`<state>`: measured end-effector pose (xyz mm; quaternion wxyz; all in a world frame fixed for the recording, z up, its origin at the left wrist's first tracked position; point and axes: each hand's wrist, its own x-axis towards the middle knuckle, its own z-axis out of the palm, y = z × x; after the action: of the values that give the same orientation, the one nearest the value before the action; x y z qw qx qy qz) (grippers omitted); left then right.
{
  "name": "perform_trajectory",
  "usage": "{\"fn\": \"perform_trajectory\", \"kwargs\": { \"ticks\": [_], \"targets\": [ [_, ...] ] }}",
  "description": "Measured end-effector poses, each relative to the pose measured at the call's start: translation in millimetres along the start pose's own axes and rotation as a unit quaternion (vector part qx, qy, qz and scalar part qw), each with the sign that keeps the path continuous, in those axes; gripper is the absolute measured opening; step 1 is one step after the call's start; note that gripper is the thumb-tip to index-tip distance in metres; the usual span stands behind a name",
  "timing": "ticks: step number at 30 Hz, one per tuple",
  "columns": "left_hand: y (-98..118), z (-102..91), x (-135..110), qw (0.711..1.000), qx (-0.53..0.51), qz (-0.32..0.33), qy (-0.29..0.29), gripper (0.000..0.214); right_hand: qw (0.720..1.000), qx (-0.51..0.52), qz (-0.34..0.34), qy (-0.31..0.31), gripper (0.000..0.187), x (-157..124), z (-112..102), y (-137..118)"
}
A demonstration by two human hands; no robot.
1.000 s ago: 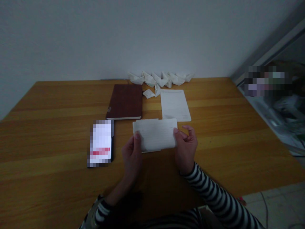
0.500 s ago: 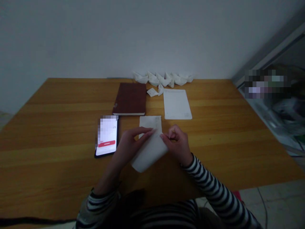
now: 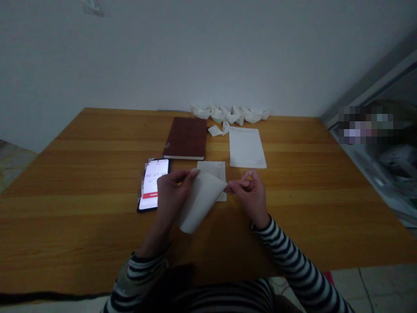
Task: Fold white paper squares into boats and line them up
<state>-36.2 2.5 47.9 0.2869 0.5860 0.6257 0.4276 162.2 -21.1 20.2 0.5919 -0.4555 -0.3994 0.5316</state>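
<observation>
1. Wooden table (image 3: 81,226), far edge: folded paper boats (image 3: 228,114) in a row (white, all of them).
2. My left hand (image 3: 172,191) and right hand (image 3: 249,191) both pinch a curling paper sheet (image 3: 202,202), raised over a flat paper slip (image 3: 211,167).

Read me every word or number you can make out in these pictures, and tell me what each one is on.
"00:21:0", on the phone screen; the last digit is too blurred to be sure.
The red button on that screen: any label is unreadable.
The flat sheet of paper: its print is too small to read.
The held paper: no readable text.
</observation>
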Motion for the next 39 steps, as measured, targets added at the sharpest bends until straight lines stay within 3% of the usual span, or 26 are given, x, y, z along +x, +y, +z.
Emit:
{"fn": "perform_trajectory", "kwargs": {
  "ticks": [6, 9, 17, 21, 24, 28, 33, 39],
  "targets": [
    [6.9, 15.9, -15.0, 0.999, 0.001, 0.038, 0.002, 0.017, 0.992, -0.083, 0.053, -0.080, 0.035, -3.0, -0.7, 5.1],
    [7.8, 20.8, -18.5, 0.999, -0.001, 0.050, 0.003, 0.016, 0.989, -0.115, 0.070, -0.058, 0.034, -4.2, -1.7, 12.5],
    [-1.8, 14.5, -8.6, 0.995, -0.040, -0.016, 0.085, 0.018, 0.996, 0.000, 0.086, 0.025, 0.039, 0.2, -5.9, 7.4],
    [-0.4, 21.5, -10.6, 0.993, -0.067, -0.039, 0.089, 0.018, 0.996, -0.024, 0.080, -0.036, 0.045, -2.5, -0.1, 9.9],
    [0.2, 29.4, -13.1, 0.990, -0.090, -0.062, 0.085, 0.020, 0.992, -0.077, 0.078, -0.061, 0.039, -5.7, 4.5, 17.2],
    [-1.4, 33.2, -13.4, 0.988, -0.120, -0.080, 0.059, 0.024, 0.995, -0.080, 0.067, 0.006, 0.039, -6.4, 3.3, 25.9],
    [-2.5, 34.0, -12.9, 0.982, -0.160, -0.100, -0.019, 0.030, 0.997, -0.048, 0.043, 0.047, 0.034, -3.3, -0.7, 27.5],
    [-7.3, 45.6, -16.2, 0.984, -0.148, -0.075, -0.060, 0.030, 0.987, -0.052, -0.004, 0.153, 0.037, -0.6, -2.0, 31.5]
  ]
}}
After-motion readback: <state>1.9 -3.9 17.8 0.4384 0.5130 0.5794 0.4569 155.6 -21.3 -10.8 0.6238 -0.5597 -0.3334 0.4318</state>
